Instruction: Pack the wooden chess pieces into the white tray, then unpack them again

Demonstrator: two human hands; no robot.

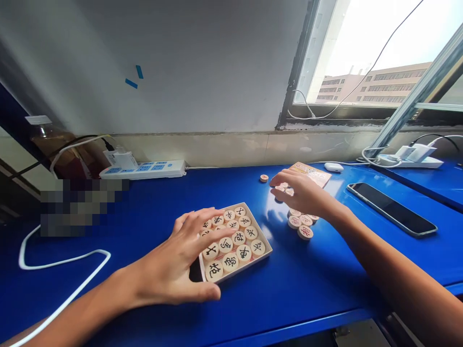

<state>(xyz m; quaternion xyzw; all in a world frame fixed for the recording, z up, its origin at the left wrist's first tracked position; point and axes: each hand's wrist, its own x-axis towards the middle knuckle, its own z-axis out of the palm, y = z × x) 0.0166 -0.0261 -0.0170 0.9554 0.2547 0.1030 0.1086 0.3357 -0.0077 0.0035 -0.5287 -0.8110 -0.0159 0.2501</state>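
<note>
My left hand (184,253) spreads wide over a shallow wooden tray (253,262) packed with round wooden Chinese chess pieces (231,255) carved with black characters. Its thumb lies near the tray's near edge, and its fingers cover some of the pieces. My right hand (302,190) curls over a few red-marked pieces (284,189) on the blue table, so I cannot tell if it grips them. Just below that hand lies a small heap of similar pieces (300,222). A single piece (264,178) lies to its left, and a printed cardboard box (311,173) sits beyond it.
A black smartphone (392,209) lies to the right on the blue table (307,294). A white earbud case (333,167), a power strip (142,169) and a charger (410,156) stand along the wall. A white cable (65,260) loops at the left.
</note>
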